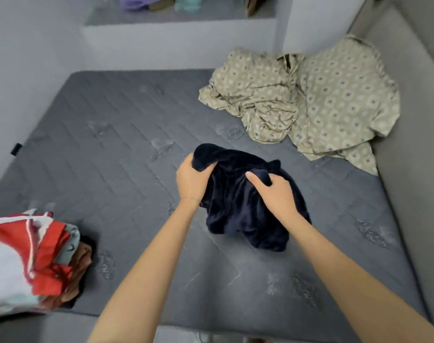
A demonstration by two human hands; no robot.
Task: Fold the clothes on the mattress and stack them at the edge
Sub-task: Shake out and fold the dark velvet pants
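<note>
A dark navy garment (238, 209) hangs crumpled above the middle of the grey mattress (112, 144), its lower end touching the surface. My left hand (192, 180) grips its upper left part, fingers curled into the cloth. My right hand (276, 194) grips a bunched fold a little to the right, thumb on top. A stack of folded clothes (37, 258), red, white, pale blue and brown, sits at the mattress's near left edge.
A crumpled beige patterned sheet (310, 105) fills the far right corner of the mattress. Grey walls close in on the left and right. A ledge (181, 18) behind the mattress holds purple and teal items.
</note>
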